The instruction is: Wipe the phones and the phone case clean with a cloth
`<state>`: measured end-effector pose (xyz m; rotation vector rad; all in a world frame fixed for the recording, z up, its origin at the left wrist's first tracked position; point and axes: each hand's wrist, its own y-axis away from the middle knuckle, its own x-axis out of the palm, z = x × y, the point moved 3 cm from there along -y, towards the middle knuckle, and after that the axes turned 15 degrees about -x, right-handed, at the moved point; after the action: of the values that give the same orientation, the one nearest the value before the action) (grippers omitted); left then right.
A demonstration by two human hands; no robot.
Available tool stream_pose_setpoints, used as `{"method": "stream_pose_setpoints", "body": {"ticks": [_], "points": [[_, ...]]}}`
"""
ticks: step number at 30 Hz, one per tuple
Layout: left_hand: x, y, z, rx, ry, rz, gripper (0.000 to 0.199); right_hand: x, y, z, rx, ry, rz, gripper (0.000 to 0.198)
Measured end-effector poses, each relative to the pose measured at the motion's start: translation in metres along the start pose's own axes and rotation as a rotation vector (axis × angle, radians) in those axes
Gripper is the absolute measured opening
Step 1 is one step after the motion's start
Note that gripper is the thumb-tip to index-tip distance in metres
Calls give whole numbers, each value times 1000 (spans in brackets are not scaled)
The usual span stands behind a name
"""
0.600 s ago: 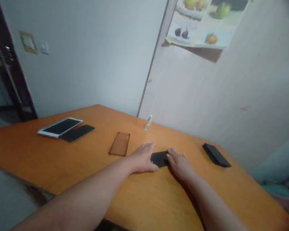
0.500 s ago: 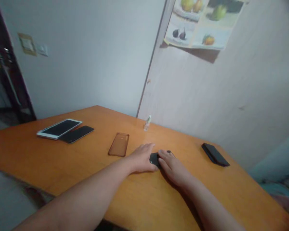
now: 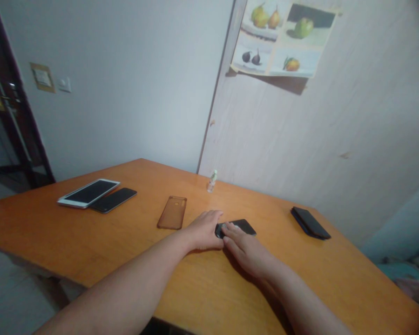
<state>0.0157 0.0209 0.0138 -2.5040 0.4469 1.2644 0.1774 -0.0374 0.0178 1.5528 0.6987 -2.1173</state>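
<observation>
A dark smartphone [image 3: 245, 226] lies flat on the wooden table in front of me, partly covered by both hands. My left hand [image 3: 206, 231] is at its left end, thumb on the near side and fingers on the far side, holding that end. My right hand [image 3: 246, 246] lies over the phone's left part, its fingers stretched flat on the surface. A small pale patch shows beside the right fingers; what it is I cannot make out. Left of my hands rests a translucent brown phone case [image 3: 172, 213].
On the left, a white tablet [image 3: 91, 192] overlaps a second dark phone [image 3: 115, 200]. A small clear bottle [image 3: 212, 181] stands near the back edge. A dark wallet-like folded case [image 3: 310, 223] lies at right. Behind the table [image 3: 139, 172] is a wall with fruit pictures [image 3: 282, 39].
My right hand has slid left along the phone towards my left hand, uncovering the phone's right part. My left hand stays at the left end. The view has shifted slightly.
</observation>
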Motion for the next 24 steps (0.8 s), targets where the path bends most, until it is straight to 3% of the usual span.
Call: {"method": "stream_pose_setpoints", "body": {"ticks": [2, 7, 13, 19, 21, 24], "points": [[-1, 0, 0, -1, 0, 1, 85, -1, 1, -1, 11, -19, 2, 56], [0, 0, 0, -9, -8, 8, 87, -8, 10, -28, 294, 185, 19, 53], [0, -1, 2, 36, -27, -5, 72, -7, 8, 3, 39, -2, 86, 59], [1, -2, 2, 28, -52, -9, 68, -16, 13, -24, 315, 131, 71, 48], [1, -3, 2, 29, -48, -14, 69, -17, 14, -18, 290, 139, 65, 48], [1, -3, 3, 38, -42, -9, 70, -13, 13, 4, 98, 34, 84, 56]]}}
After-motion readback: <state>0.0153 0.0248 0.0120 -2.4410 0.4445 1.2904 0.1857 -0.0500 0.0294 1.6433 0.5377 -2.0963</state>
